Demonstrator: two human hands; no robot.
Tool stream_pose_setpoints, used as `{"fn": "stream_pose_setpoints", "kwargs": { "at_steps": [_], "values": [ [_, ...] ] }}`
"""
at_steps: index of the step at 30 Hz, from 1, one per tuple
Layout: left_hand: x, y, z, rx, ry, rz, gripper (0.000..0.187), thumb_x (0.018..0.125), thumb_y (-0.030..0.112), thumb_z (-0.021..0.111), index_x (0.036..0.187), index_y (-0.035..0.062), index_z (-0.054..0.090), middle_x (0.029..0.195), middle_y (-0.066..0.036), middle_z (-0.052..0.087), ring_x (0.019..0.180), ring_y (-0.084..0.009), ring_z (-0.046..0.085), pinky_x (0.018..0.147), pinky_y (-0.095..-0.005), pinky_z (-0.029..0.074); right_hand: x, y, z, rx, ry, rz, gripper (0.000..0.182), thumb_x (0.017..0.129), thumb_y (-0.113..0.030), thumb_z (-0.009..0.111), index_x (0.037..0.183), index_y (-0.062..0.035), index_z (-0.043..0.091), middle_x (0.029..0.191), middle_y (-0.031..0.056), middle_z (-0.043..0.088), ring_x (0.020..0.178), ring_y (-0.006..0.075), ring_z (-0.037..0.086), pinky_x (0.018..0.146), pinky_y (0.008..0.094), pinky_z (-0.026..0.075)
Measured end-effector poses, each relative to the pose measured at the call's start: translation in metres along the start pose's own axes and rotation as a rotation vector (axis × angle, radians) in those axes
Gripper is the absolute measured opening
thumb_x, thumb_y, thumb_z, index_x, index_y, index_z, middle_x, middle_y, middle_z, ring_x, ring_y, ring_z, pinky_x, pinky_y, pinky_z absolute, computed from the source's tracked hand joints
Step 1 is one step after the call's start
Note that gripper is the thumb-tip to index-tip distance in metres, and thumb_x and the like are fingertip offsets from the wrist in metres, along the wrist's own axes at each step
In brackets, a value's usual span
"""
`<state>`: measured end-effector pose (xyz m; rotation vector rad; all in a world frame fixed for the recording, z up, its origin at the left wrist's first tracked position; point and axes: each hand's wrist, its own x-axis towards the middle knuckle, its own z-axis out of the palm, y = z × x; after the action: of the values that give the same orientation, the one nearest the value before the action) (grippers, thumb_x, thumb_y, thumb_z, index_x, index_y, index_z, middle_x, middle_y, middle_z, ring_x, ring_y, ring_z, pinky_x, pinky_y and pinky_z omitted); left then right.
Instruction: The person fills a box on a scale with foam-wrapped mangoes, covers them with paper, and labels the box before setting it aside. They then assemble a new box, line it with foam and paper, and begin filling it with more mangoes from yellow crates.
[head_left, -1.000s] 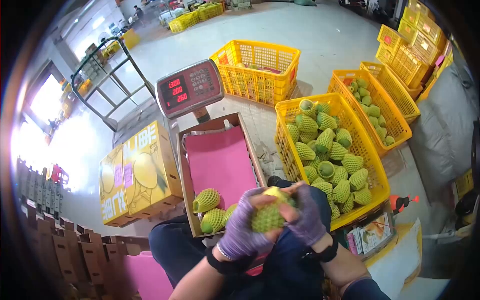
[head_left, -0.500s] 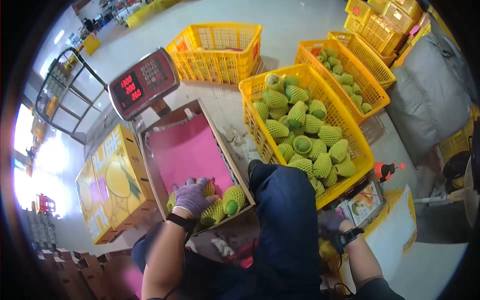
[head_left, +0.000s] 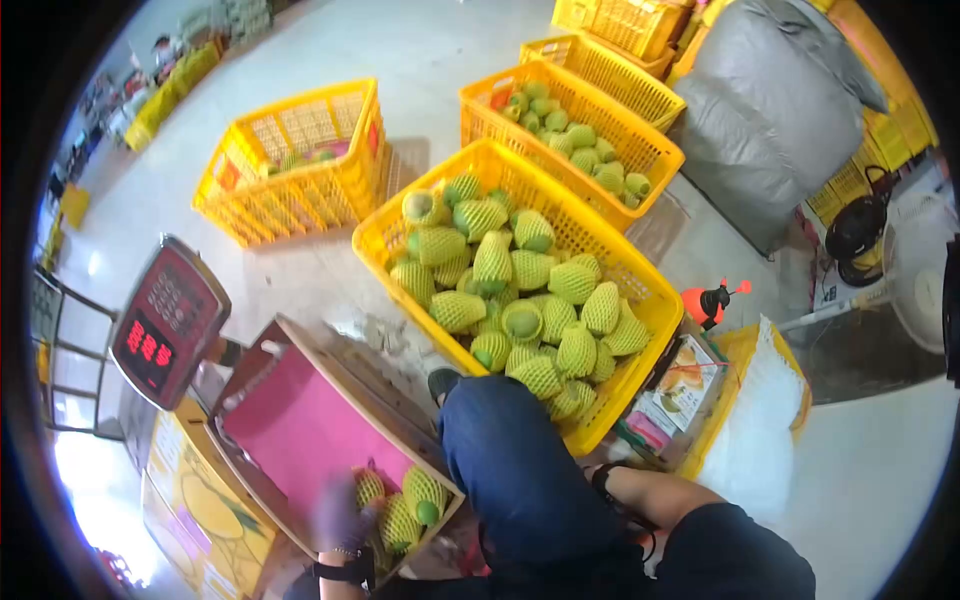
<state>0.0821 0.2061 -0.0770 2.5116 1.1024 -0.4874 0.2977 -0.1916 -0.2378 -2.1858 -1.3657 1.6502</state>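
My left hand (head_left: 340, 515), in a purple glove and smeared by motion, is at the near end of an open cardboard box (head_left: 408, 445). Beside its fingers lie several green mangoes (head_left: 401, 524) in yellow-green foam nets. Pink paper (head_left: 300, 430) lines the rest of the box. A dark band circles my left wrist. My right forearm reaches in behind my raised knee, a watch (head_left: 602, 482) on its wrist; the fingers of that hand are hidden. Just beyond the knee stands a yellow crate (head_left: 640, 290) heaped with netted mangoes (head_left: 520, 320).
A scale display (head_left: 165, 320) with red digits rises at the box's far left. Below it is a printed yellow carton (head_left: 205, 500). More yellow crates (head_left: 290, 170) stand behind, one with mangoes (head_left: 570, 140). A grey sack (head_left: 770, 120) and a small box of packets (head_left: 685, 385) are on the right.
The view has swung right, so things sit further left. My left hand has shifted off the mangoes toward the box's left side. My right hand has moved from near the packets to behind my knee.
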Motion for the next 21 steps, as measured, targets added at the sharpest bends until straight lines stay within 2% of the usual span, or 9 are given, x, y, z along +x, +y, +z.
{"fn": "stream_pose_setpoints", "kwargs": {
  "at_steps": [4, 7, 9, 11, 13, 14, 16, 19, 21],
  "values": [
    [-0.011, 0.011, -0.001, -0.132, -0.035, -0.056, 0.056, 0.074, 0.036, 0.075, 0.125, 0.0283, 0.054, 0.124, -0.010, 0.055, 0.113, -0.0349, 0.057, 0.092, -0.0479, 0.045, 0.000, 0.038, -0.011, -0.096, -0.179, -0.167, 0.032, 0.080, -0.027, 0.067, 0.104, -0.0055, 0.065, 0.090, 0.0066, 0.068, 0.082, 0.0210, 0.064, 0.077, 0.0375, 0.050],
    [-0.013, 0.008, 0.006, -0.092, 0.063, -0.063, 0.057, 0.074, 0.036, 0.075, 0.126, 0.0266, 0.054, 0.125, -0.011, 0.055, 0.112, -0.0346, 0.057, 0.091, -0.0472, 0.046, -0.011, 0.046, -0.052, -0.245, -0.455, -0.534, 0.033, 0.079, -0.026, 0.068, 0.105, -0.0056, 0.065, 0.091, 0.0061, 0.068, 0.083, 0.0201, 0.064, 0.078, 0.0371, 0.050],
    [-0.013, 0.010, 0.004, -0.155, 0.038, -0.070, 0.060, 0.074, 0.038, 0.076, 0.127, 0.0257, 0.053, 0.127, -0.013, 0.054, 0.113, -0.0355, 0.057, 0.092, -0.0469, 0.045, -0.088, -0.042, -0.167, 0.043, -0.341, -0.090, 0.035, 0.078, -0.027, 0.072, 0.107, -0.0087, 0.065, 0.101, 0.0113, 0.067, 0.095, 0.0237, 0.064, 0.082, 0.0342, 0.050],
    [-0.010, 0.010, 0.007, -0.131, 0.043, -0.077, 0.060, 0.074, 0.040, 0.075, 0.128, 0.0257, 0.053, 0.128, -0.013, 0.054, 0.114, -0.0358, 0.056, 0.093, -0.0467, 0.045, -0.096, -0.032, -0.179, 0.924, 0.243, -0.048, 0.048, 0.077, -0.025, 0.073, 0.119, -0.0074, 0.057, 0.108, 0.0095, 0.065, 0.101, 0.0245, 0.062, 0.090, 0.0341, 0.049],
    [-0.005, 0.004, 0.012, -0.113, 0.066, -0.064, 0.062, 0.074, 0.041, 0.074, 0.128, 0.0203, 0.054, 0.122, -0.014, 0.058, 0.111, -0.0344, 0.059, 0.093, -0.0436, 0.045, -0.078, -0.042, -0.194, 0.261, 0.877, -0.182, 0.046, 0.077, -0.022, 0.073, 0.120, -0.0130, 0.058, 0.118, 0.0146, 0.061, 0.105, 0.0321, 0.061, 0.094, 0.0372, 0.048],
    [-0.004, 0.006, 0.008, -0.101, 0.048, -0.068, 0.062, 0.074, 0.042, 0.074, 0.129, 0.0207, 0.054, 0.122, -0.014, 0.058, 0.111, -0.0343, 0.058, 0.094, -0.0433, 0.045, -0.063, -0.052, -0.196, 0.268, 0.882, -0.191, 0.046, 0.077, -0.022, 0.073, 0.120, -0.0130, 0.058, 0.118, 0.0146, 0.061, 0.105, 0.0321, 0.061, 0.094, 0.0372, 0.048],
    [-0.008, 0.010, 0.001, -0.088, 0.022, -0.090, 0.063, 0.074, 0.043, 0.073, 0.129, 0.0210, 0.054, 0.122, -0.015, 0.058, 0.112, -0.0343, 0.058, 0.094, -0.0430, 0.045, -0.027, -0.065, -0.195, -0.191, 0.978, -0.172, 0.052, 0.075, -0.020, 0.075, 0.124, -0.0200, 0.056, 0.127, 0.0189, 0.053, 0.110, 0.0375, 0.057, 0.098, 0.0402, 0.045],
    [-0.017, 0.008, 0.001, -0.159, 0.013, -0.074, 0.064, 0.075, 0.046, 0.073, 0.130, 0.0216, 0.053, 0.124, -0.015, 0.057, 0.114, -0.0347, 0.057, 0.095, -0.0439, 0.044, 0.044, -0.034, -0.180, -0.284, 0.744, -0.039, 0.060, 0.073, -0.023, 0.077, 0.127, -0.0250, 0.053, 0.133, 0.0210, 0.048, 0.114, 0.0383, 0.055, 0.099, 0.0434, 0.044],
    [-0.015, 0.002, 0.008, -0.059, 0.055, -0.057, 0.064, 0.076, 0.046, 0.072, 0.134, 0.0277, 0.050, 0.131, -0.011, 0.053, 0.119, -0.0344, 0.054, 0.096, -0.0463, 0.043, 0.031, -0.031, -0.197, -0.274, 0.764, -0.070, 0.067, 0.068, -0.023, 0.082, 0.128, -0.0199, 0.052, 0.126, 0.0197, 0.052, 0.113, 0.0347, 0.055, 0.097, 0.0414, 0.045]
  ]
}}
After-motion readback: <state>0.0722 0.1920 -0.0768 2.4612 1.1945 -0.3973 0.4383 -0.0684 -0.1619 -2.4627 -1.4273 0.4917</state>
